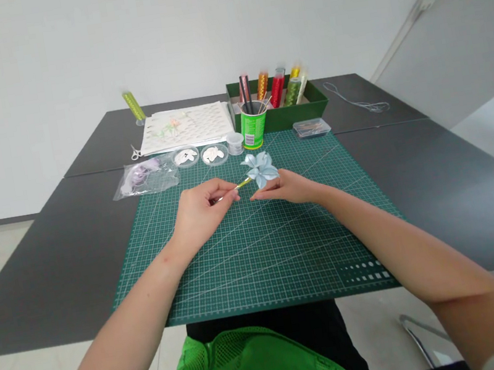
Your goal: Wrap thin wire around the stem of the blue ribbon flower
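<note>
A pale blue flower (261, 170) with several pointed petals is held above the green cutting mat (257, 252). Its thin stem, wrapped in yellow-green near the bloom, is pinched between the thumb and fingers of my left hand (206, 209). My right hand (288, 186) is just behind and to the right of the bloom, thumb and fingers pointing left. The petals hide part of its fingers, so whether it grips a petal is unclear.
Behind the mat are a green can (253, 126) with tools, a green box (283, 118) of thread spools, white sheets (186, 129), small dishes (215, 154), a plastic bag (147, 177), scissors (136, 153), a clear case (312, 128) and a loose cord (356, 102).
</note>
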The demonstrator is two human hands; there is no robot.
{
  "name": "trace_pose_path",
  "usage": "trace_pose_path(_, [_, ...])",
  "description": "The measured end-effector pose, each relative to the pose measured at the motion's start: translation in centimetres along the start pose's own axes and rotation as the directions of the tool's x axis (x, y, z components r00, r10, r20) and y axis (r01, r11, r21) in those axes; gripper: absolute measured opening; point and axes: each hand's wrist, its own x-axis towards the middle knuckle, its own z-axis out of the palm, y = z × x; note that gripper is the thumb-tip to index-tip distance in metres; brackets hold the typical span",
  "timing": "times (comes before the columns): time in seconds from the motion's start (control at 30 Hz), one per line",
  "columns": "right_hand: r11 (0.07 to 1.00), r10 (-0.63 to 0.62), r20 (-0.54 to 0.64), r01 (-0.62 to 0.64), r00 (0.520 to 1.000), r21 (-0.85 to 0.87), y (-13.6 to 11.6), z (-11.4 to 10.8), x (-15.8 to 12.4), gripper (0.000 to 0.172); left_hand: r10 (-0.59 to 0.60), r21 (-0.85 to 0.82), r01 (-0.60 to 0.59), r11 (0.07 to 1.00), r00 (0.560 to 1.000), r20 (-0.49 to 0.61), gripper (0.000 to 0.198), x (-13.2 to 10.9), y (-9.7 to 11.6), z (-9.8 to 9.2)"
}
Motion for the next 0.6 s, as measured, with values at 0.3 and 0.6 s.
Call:
trace_pose_path(0.3, [0.998, -0.062, 0.183, 0.059, 0.981, 0.025, -2.4, -1.1, -1.1, 0.033, -0.09, -0.002, 0.09, 0.996, 0.99, -0.106, 0.025, 0.6, -1.1, -0.1])
trace_pose_path(0.6, [0.997, -0.082, 0.238, 0.083, 0.968, 0.006, -4.2, -0.8, -1.8, 0.038, -0.085, -0.007, 0.085, 0.996, 0.986, -0.14, 0.02, 0.8, -1.2, -0.1])
